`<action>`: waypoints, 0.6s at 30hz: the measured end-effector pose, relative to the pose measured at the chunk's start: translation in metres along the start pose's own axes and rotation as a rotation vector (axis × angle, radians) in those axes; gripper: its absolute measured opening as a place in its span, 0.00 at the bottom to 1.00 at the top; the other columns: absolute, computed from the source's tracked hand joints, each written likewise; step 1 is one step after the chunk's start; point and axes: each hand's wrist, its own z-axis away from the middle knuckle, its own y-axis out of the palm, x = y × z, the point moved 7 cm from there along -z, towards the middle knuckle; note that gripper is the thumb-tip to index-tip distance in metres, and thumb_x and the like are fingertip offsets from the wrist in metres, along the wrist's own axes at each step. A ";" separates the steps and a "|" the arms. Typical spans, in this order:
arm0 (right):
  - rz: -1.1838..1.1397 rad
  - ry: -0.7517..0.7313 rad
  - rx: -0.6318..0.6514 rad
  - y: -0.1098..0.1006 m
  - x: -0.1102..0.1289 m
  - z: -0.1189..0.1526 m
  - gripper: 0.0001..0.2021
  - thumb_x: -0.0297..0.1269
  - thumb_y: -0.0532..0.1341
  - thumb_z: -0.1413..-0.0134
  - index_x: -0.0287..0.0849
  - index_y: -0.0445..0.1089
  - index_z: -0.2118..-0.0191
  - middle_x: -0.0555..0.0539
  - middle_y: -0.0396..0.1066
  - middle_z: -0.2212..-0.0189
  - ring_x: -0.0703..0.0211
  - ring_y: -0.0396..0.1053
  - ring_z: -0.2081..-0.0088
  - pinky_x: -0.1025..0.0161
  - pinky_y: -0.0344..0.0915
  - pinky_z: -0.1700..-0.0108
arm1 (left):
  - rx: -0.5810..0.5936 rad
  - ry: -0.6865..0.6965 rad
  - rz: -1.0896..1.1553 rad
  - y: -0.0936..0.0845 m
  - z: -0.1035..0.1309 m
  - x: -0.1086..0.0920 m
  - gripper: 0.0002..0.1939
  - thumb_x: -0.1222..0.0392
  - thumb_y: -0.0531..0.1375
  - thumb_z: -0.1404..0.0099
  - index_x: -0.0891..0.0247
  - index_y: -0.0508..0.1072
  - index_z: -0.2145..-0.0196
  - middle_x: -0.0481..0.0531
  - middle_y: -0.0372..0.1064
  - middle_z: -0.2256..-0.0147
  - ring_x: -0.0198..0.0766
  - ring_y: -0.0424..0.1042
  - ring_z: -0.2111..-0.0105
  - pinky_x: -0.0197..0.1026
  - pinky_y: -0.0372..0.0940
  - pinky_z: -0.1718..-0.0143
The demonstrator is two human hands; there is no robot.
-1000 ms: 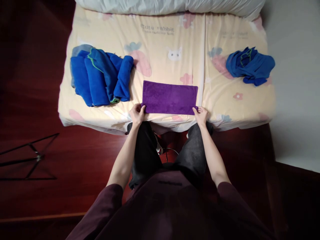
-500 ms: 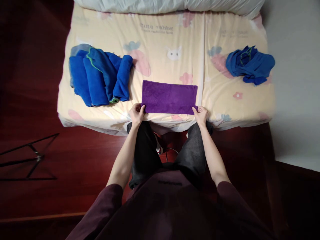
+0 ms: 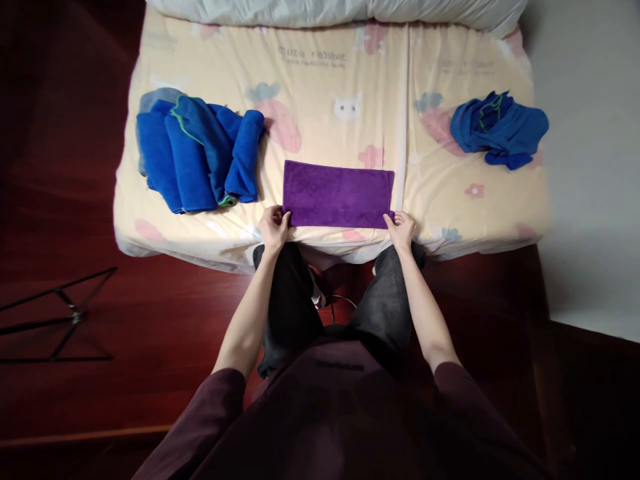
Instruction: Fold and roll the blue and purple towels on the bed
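Observation:
A purple towel (image 3: 339,195) lies flat as a wide rectangle near the front edge of the bed, its long sides running left to right. My left hand (image 3: 273,227) pinches its near left corner between thumb and fingers. At the near right corner, my right hand (image 3: 401,229) grips the cloth in the same way. Both hands rest low at the mattress edge, and the fingertips under the cloth are partly hidden.
Several rolled blue towels (image 3: 193,157) lie in a heap on the left of the bed (image 3: 320,87). A crumpled blue cloth (image 3: 500,130) is on the right. White bedding (image 3: 330,10) lines the back. A black metal stand (image 3: 75,313) is on the floor at left.

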 end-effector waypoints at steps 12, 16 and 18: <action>0.050 -0.013 -0.009 -0.001 0.002 0.001 0.16 0.46 0.72 0.46 0.40 0.76 0.57 0.40 0.80 0.61 0.52 0.79 0.64 0.55 0.78 0.54 | 0.043 0.239 -0.025 -0.005 0.008 -0.034 0.08 0.59 0.59 0.28 0.56 0.79 0.57 0.56 0.77 0.46 0.48 0.73 0.40 0.57 0.66 0.32; 0.078 -0.007 0.015 -0.002 0.005 0.002 0.15 0.41 0.70 0.44 0.39 0.76 0.54 0.38 0.80 0.57 0.50 0.79 0.61 0.52 0.78 0.51 | 0.104 0.285 -0.029 0.001 0.006 -0.034 0.13 0.60 0.55 0.25 0.58 0.80 0.58 0.58 0.79 0.46 0.48 0.72 0.38 0.61 0.65 0.31; 0.112 -0.056 0.010 -0.005 0.012 0.004 0.17 0.39 0.69 0.42 0.38 0.75 0.49 0.35 0.78 0.52 0.47 0.79 0.55 0.48 0.76 0.45 | 0.166 0.295 -0.025 0.007 0.006 -0.031 0.14 0.60 0.54 0.25 0.59 0.81 0.55 0.58 0.79 0.45 0.48 0.71 0.35 0.62 0.63 0.30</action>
